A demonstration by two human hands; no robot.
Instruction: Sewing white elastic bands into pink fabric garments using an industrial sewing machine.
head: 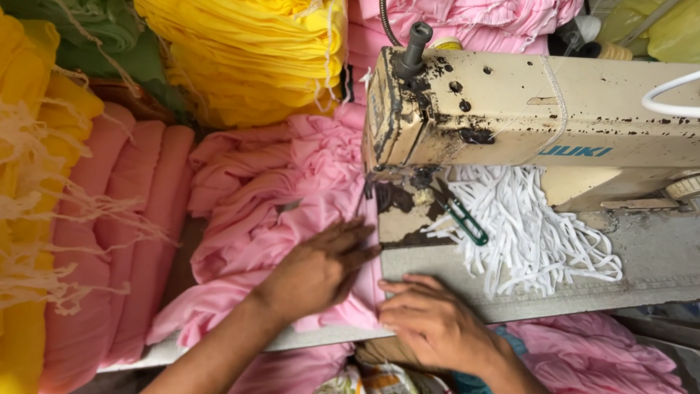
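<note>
My left hand lies flat on a piece of pink fabric, fingers stretched toward the needle area of a worn cream sewing machine. My right hand rests palm down at the near edge of the machine table, its fingers pressing the pink fabric's edge just below the left hand. The needle itself is hidden under the machine head. The pink cloth bunches up to the left of the machine.
A heap of white elastic strips lies on the table with green-handled snips on it. Stacks of yellow cloth, salmon folded cloth and more pink cloth surround the machine.
</note>
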